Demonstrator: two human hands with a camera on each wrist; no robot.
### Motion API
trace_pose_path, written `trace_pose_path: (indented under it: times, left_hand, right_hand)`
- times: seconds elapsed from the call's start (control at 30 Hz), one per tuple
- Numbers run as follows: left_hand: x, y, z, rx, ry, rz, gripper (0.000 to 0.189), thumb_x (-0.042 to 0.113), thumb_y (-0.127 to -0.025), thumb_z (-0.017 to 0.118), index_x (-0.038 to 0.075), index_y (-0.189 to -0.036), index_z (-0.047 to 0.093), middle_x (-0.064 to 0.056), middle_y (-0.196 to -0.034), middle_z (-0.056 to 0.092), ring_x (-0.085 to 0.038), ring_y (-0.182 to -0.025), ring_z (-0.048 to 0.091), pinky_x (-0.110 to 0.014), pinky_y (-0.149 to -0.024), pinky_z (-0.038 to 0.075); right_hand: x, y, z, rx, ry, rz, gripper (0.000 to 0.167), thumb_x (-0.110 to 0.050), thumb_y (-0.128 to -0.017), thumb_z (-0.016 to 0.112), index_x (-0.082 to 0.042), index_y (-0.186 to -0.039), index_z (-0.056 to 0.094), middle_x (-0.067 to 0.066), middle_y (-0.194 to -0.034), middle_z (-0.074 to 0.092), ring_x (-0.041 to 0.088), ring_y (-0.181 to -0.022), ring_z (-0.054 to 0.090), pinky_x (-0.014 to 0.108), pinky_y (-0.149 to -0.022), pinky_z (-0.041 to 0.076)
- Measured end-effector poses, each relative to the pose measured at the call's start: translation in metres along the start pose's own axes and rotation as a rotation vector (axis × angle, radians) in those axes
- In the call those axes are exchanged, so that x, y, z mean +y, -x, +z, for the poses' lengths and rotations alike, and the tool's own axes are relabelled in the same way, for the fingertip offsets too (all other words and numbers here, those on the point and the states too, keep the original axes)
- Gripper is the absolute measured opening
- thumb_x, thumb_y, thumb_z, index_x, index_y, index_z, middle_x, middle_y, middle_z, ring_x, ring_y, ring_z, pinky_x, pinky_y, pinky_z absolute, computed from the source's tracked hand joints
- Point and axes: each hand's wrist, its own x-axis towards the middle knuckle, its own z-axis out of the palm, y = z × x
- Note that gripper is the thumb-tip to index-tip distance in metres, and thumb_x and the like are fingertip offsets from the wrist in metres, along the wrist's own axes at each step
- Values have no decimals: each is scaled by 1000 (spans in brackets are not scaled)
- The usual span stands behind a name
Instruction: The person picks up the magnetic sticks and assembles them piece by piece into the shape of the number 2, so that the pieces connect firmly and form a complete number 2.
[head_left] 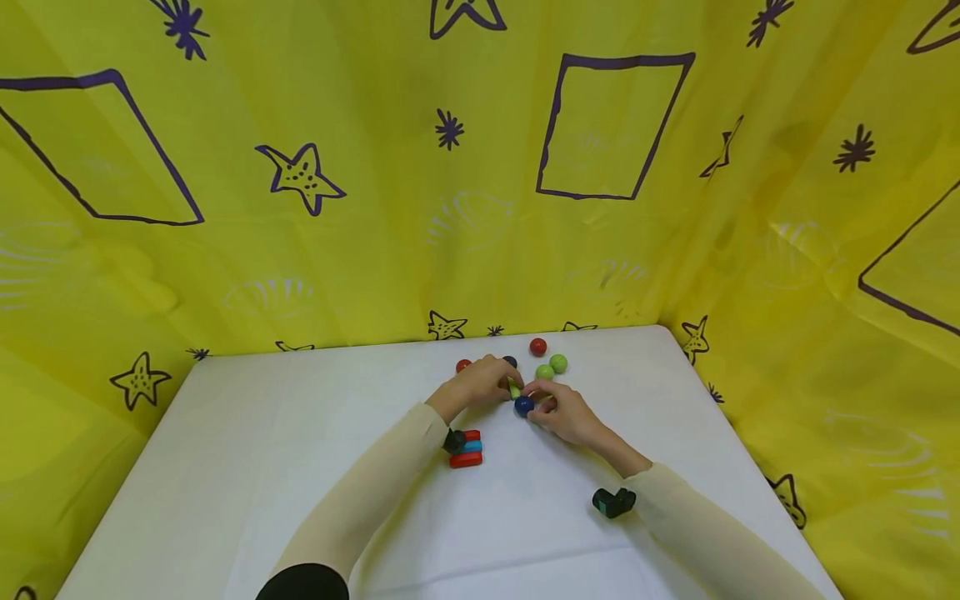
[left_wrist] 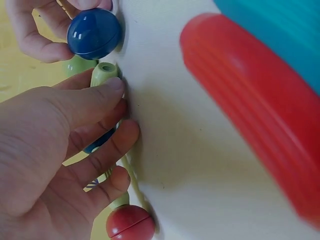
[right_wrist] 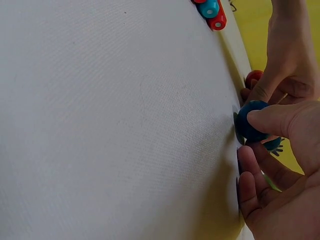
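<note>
Over the back middle of the white table, my left hand (head_left: 483, 382) pinches a short light green rod (left_wrist: 103, 75) between thumb and finger. A small hole shows in the rod's end, which points toward my right hand (head_left: 567, 414). That hand grips a glossy dark blue ball (head_left: 524, 406) by thumb and fingers, close beside the rod's end. In the left wrist view, a red ball (left_wrist: 131, 223) with a light green piece against it sits past the left hand's curled fingers. Another dark blue ball (head_left: 510, 362) is partly hidden behind the left hand.
Behind the hands lie a red ball (head_left: 537, 347) and two light green balls (head_left: 558, 363). Red rods (head_left: 466, 460) and a blue rod (head_left: 472, 447) lie side by side near the left wrist. A yellow patterned curtain (head_left: 375, 250) borders the table's back and sides.
</note>
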Motion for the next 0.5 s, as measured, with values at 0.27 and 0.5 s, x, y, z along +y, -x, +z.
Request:
trace_pose_path:
  times: [0.27,0.5]
  left_hand:
    - [-2,0,-3,43,23,24,21,7,-94,75,14,-114,79,0,-103,74,-13,-86,63,-25,-82,52]
    - [-6,3,-2,112,125,27,19,7,-93,76,14,-110,81,1,-93,74,-13,-82,62,-24,-75,52]
  right_hand:
    - [-2,1,2,25,22,16,33,-2,-92,75,-15,-121,67,11,-114,71,21,-88,62,33,-77,53]
    - [-3,2,3,45,23,28,31,-1,-91,75,-17,-117,67,11,-113,72,21,-90,63,35,-78,55]
